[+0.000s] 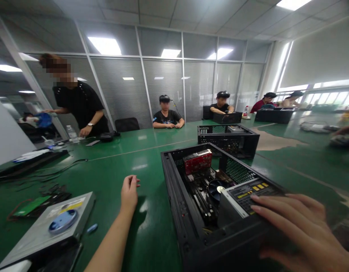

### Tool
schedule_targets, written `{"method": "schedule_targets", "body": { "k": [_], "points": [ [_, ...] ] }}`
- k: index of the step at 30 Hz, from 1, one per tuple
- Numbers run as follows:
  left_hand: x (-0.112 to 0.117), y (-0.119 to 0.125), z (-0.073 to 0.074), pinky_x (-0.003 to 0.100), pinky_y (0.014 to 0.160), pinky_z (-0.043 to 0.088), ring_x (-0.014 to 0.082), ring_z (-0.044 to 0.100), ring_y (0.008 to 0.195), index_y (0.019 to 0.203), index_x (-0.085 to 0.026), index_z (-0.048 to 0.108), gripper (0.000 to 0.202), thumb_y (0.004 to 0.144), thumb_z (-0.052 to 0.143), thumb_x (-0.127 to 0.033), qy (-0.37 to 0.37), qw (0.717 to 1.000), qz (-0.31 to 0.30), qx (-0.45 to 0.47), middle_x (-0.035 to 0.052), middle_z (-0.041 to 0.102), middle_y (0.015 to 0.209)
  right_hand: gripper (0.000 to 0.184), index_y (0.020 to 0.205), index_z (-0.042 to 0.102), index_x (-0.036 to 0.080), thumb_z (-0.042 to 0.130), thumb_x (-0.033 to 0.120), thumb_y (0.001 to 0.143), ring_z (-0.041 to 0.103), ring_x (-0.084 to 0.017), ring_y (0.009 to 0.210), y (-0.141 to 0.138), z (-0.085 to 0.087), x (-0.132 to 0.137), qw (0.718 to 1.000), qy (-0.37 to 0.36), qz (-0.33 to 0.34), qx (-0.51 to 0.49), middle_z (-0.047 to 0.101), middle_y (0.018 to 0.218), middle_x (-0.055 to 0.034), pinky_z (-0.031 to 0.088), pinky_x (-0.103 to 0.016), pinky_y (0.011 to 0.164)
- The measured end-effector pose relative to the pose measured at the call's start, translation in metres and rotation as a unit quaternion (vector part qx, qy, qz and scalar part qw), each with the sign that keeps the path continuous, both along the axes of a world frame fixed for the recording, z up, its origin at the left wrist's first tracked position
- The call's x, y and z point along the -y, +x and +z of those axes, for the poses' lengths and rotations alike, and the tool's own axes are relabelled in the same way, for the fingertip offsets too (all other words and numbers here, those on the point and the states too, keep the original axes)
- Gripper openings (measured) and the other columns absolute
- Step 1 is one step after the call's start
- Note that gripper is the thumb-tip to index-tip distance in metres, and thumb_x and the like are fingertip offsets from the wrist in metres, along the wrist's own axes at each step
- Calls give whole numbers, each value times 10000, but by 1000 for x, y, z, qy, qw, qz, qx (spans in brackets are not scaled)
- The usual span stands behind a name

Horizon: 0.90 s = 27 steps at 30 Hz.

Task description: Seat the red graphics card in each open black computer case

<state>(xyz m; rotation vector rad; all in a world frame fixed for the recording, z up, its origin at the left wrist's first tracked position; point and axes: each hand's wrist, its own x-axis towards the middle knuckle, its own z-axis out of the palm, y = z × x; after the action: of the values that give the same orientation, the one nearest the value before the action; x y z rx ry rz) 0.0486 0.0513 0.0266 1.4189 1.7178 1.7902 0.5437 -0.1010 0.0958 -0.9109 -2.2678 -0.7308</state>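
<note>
An uncovered black computer case (174,211) lies on the green table in front of me. Inside it are a red graphics card (198,163), a round CPU fan (216,190) and a power supply (239,196) with a yellow-marked label. My right hand (299,223) lies over the near right edge of the case, fingers stretched out, with the fingertips at the power supply's label. To the left of the case is my left hand (129,192), low over the table and apart from the case. Its fingers are curled in, and whatever they might hold is hidden.
At left lie a silver optical drive (80,206) with a blue tape roll (63,221) on top, a green circuit board (33,206) and a small blue piece (92,228). A second case (228,141) stands behind mine. Several people are around the table; one stands (78,102).
</note>
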Motion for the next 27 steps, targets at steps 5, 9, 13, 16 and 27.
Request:
{"method": "schedule_targets", "body": {
  "k": [5,9,13,16,27],
  "points": [
    [2,-21,1,264,652,464,138,587,696,999,-200,527,313,907,444,-488,56,989,131,46,12,602,859,577,1298,575,296,713,521,785,581,-312,1086,-63,4,-35,995,-31,23,-92,642,1250,-82,292,-495,982],
    [3,-35,3,260,624,460,135,581,672,1011,-198,500,294,915,397,-457,87,972,206,78,10,585,848,648,1336,556,274,713,552,773,556,-322,1105,-120,6,-84,995,-46,23,-88,622,1267,-105,263,-480,970],
    [4,-29,3,274,597,465,166,606,711,1049,-205,476,322,928,337,-469,32,978,199,53,36,597,887,727,1401,493,255,736,512,766,494,-337,1180,-172,15,-173,994,-96,11,-47,568,1329,-139,244,-471,994],
    [3,-14,3,315,733,503,180,606,801,1072,-220,488,313,927,387,-478,20,992,127,-14,39,589,938,876,1488,357,231,751,494,752,390,-355,1285,-211,19,-264,988,-125,-69,-63,420,1467,-190,230,-459,1034],
    [-8,-14,-5,387,843,489,232,610,885,1091,-224,531,381,882,477,-538,-54,996,30,-70,52,605,978,726,1509,231,74,472,448,935,348,-346,1283,-171,17,-395,958,-140,-228,-105,343,1490,-250,229,-456,1039]
  ]
}}
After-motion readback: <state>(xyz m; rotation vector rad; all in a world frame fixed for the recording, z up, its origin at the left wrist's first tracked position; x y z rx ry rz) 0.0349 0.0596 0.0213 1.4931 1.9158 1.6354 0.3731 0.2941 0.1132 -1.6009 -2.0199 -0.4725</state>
